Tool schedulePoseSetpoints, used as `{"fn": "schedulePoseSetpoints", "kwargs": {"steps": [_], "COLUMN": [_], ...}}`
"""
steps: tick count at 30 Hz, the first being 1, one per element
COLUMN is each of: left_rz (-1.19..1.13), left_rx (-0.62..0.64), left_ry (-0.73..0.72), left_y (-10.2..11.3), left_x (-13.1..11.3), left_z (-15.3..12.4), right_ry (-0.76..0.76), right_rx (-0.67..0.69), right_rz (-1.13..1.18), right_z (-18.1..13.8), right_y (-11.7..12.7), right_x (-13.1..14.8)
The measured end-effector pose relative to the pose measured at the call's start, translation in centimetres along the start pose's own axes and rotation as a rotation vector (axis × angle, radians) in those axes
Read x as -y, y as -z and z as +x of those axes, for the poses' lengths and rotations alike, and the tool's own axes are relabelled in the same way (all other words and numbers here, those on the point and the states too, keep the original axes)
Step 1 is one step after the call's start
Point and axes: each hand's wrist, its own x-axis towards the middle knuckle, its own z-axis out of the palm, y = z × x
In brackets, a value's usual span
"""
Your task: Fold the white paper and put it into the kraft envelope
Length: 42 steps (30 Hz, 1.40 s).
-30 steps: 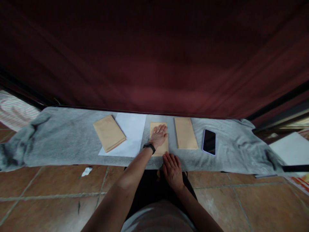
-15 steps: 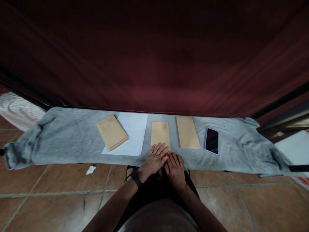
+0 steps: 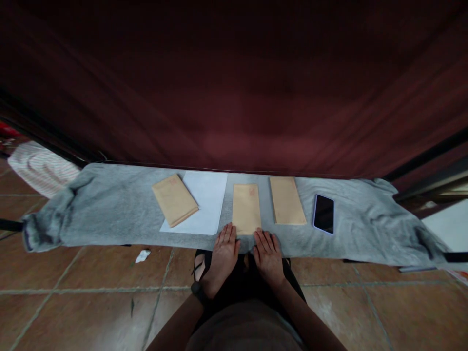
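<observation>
A grey cloth (image 3: pixel 109 214) lies spread on the tiled floor. On it are three tan envelopes: one middle envelope (image 3: pixel 246 208), one to its right (image 3: pixel 287 207), and a stack at an angle on the left (image 3: pixel 175 199) resting partly on a white sheet (image 3: pixel 203 204). My left hand (image 3: pixel 222 253) lies flat and open at the cloth's near edge, fingertips just left of the middle envelope's bottom corner. My right hand (image 3: pixel 268 253) lies flat and open beside it, fingertips at the envelope's lower right corner. Neither hand holds anything.
A dark phone (image 3: pixel 323 214) lies on the cloth to the right. A dark red curtain (image 3: pixel 234 97) hangs behind the cloth. A scrap of white paper (image 3: pixel 142 255) lies on the tiles. Striped fabric (image 3: pixel 42 168) is at far left, a white sheet (image 3: pixel 448 229) at far right.
My left hand has drawn back from the top of the middle envelope to the cloth's near edge beside my right hand. The envelope now lies uncovered.
</observation>
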Motion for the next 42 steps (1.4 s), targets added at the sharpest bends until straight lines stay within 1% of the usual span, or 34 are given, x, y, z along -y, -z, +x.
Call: {"fn": "schedulePoseSetpoints", "kwargs": {"steps": [4, 7, 11, 15, 18, 21, 23, 25, 27, 29, 31, 33, 35, 37, 39, 40, 42], "left_rz": [-0.157, -0.342, -0.717, -0.982, -1.12, -1.225, -1.287, -1.349, -1.401, -1.428, -1.441, -1.464, -1.496, -1.513, -1.477, -1.424, -1.268], "left_rx": [-0.097, -0.138, -0.12, -0.086, -0.116, -0.134, -0.127, -0.104, -0.08, -0.068, -0.038, 0.028, 0.079, 0.078, 0.051, 0.052, 0.082], "left_ry": [0.147, 0.304, 0.513, 0.64, 0.682, 0.655, 0.63, 0.613, 0.628, 0.69, 0.766, 0.809, 0.805, 0.781, 0.753, 0.737, 0.706], "left_y": [-0.6, -1.0, -1.5, -1.0, -0.1, 1.3, 2.3, 3.2, 3.8, 3.9, 3.5, 2.8, 2.1, 1.3, 0.6, 0.4, 0.1], "left_x": [-1.0, -0.9, 0.0, -0.4, -1.6, -3.0, -3.8, -4.4, -4.7, -4.9, -4.9, -4.9, -5.0, -4.8, -4.4, -4.0, -3.0], "left_z": [1.6, 3.1, 4.6, 5.4, 5.6, 5.9, 6.1, 6.1, 6.0, 5.7, 5.3, 4.9, 4.8, 4.8, 5.1, 5.3, 5.8], "right_ry": [-0.017, -0.028, -0.04, -0.066, -0.089, -0.114, -0.153, -0.222, -0.338, -0.502, -0.682, -0.833, -0.942, -1.015, -1.047, -1.051, -1.042], "right_rx": [-0.006, -0.011, -0.022, -0.008, 0.034, 0.077, 0.092, 0.071, -0.011, -0.116, -0.178, -0.18, -0.163, -0.154, -0.135, -0.116, -0.038], "right_rz": [0.006, 0.006, 0.004, -0.002, -0.026, -0.043, -0.006, 0.099, 0.295, 0.589, 0.938, 1.26, 1.486, 1.611, 1.675, 1.694, 1.717], "right_z": [0.0, 0.3, 0.8, 1.7, 2.5, 3.6, 4.5, 5.3, 6.1, 6.7, 6.9, 6.8, 6.4, 5.9, 5.6, 5.5, 5.2], "right_y": [-0.2, -0.2, 0.3, 0.7, 1.0, 1.5, 1.8, 2.1, 2.2, 2.0, 1.7, 1.2, 0.8, 0.6, 0.6, 0.6, 0.7], "right_x": [0.2, 0.6, 1.0, 1.5, 1.8, 1.7, 1.3, 0.7, 0.0, -0.4, -0.3, 0.3, 1.3, 2.2, 2.9, 3.2, 3.4]}}
